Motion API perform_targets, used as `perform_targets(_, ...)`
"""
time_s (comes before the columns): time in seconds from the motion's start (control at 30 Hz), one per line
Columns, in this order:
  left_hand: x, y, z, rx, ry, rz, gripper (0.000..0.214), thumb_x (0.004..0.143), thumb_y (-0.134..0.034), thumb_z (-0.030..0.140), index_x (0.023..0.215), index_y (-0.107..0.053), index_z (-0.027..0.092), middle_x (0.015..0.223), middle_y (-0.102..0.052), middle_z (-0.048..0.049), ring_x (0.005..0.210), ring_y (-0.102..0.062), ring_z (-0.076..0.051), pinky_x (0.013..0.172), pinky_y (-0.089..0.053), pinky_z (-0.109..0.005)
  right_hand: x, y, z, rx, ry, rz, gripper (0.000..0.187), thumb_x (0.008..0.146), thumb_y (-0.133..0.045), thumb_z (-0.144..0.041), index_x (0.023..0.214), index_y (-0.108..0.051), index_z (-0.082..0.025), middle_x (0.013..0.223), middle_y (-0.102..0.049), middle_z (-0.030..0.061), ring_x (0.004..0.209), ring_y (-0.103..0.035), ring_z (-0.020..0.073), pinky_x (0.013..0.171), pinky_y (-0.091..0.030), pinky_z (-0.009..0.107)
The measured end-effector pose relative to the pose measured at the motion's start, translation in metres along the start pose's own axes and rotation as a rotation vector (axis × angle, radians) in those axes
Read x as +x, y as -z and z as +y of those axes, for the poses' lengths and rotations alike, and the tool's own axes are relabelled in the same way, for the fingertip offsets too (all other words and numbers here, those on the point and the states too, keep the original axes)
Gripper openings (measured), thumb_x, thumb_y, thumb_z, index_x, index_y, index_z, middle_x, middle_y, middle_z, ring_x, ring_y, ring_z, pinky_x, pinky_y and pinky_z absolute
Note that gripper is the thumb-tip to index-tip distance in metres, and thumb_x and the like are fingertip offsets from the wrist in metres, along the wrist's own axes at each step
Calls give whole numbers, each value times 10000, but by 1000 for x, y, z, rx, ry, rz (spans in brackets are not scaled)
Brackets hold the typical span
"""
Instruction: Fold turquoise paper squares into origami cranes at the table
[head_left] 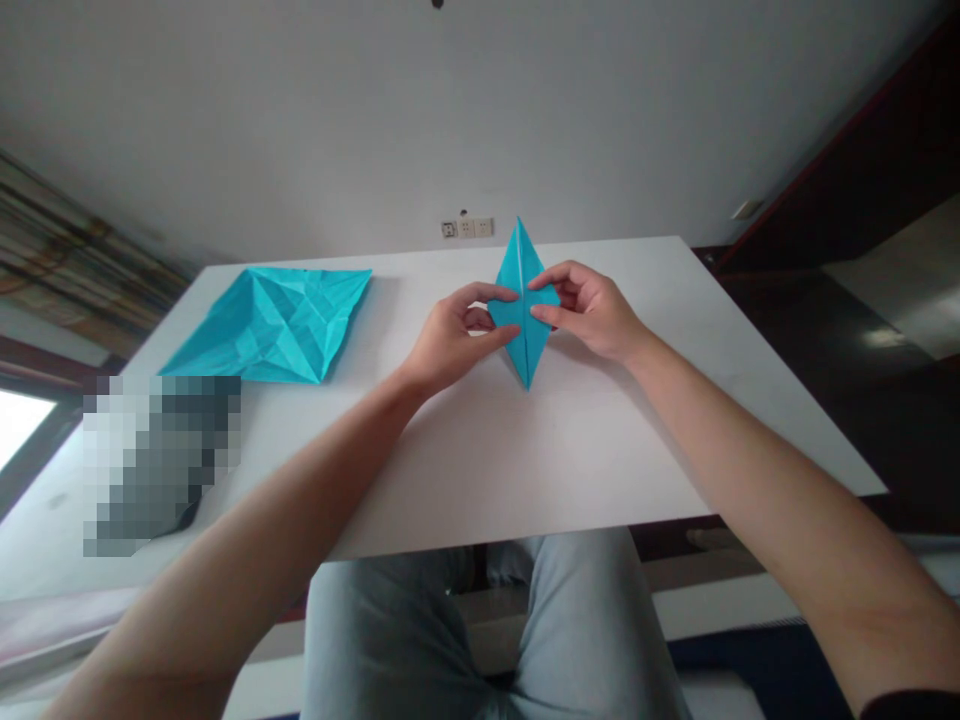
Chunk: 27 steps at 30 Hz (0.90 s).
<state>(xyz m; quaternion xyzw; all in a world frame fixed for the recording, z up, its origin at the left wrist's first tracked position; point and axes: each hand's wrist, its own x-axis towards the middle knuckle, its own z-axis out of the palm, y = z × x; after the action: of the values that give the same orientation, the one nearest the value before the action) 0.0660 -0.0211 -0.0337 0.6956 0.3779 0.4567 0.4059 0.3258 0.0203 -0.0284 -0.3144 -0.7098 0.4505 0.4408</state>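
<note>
A blue sheet of paper folded into a narrow diamond (523,350) is held over the white table, one point away from me and the other toward me. A crease or slit runs down its middle. My left hand (454,340) is closed on its left corner, with finger and thumb lying over the front face. On the opposite corner my right hand (592,308) has a similar hold, its index finger and thumb close to the centre line. The other fingers of both hands are partly hidden behind the paper.
A creased, unfolded blue paper sheet (292,325) lies on the white table (480,460) at the left. Nearer on that side is a pixelated dark object (169,460). Wall sockets (466,228) sit just beyond the far edge. My knees are under the near edge.
</note>
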Motion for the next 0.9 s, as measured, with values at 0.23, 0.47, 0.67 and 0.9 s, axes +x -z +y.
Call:
perform_targets(0.23, 4, -3, -8, -17, -79, 83, 381, 1019, -843, 445, 1334, -777, 241, 1094, -830, -66, 834, -758, -178, 707, -608, -299, 2, 3, 1, -27, -26, 39, 664, 814, -1030, -798, 1164, -724, -323, 988, -720, 5, 821, -668, 211, 678, -590, 351)
perform_targets(0.47, 10, 5, -19, -30, 3, 208, 347, 979, -890, 365, 1264, -728, 250, 1149, -818, -49, 858, -776, -144, 735, -609, -241, -10, 6, -15, -141, -66, -177, 468, 868, -982, -481, 1257, -840, -263, 804, -726, -20, 724, -661, 189, 704, -535, 334)
perform_targets(0.67, 4, 12, -4, 283, 166, 149, 251, 945, -867, 247, 1185, -798, 225, 1168, -874, -59, 899, -801, -185, 770, -611, -283, -13, 6, -16, -407, -58, -316, 314, 857, -866, -298, 1155, -911, -212, 781, -738, -13, 661, -574, 160, 683, -454, 348)
perform_targets(0.9, 0, 9, 3, 480, 62, -81, 240, 980, -848, 258, 1214, -880, 215, 1113, -890, -64, 1054, -815, -236, 1020, -643, -363, -12, 16, -18, -573, 107, -392, 340, 818, -981, -350, 1154, -963, -300, 1137, -751, 74, 1030, -704, 284, 972, -585, 456)
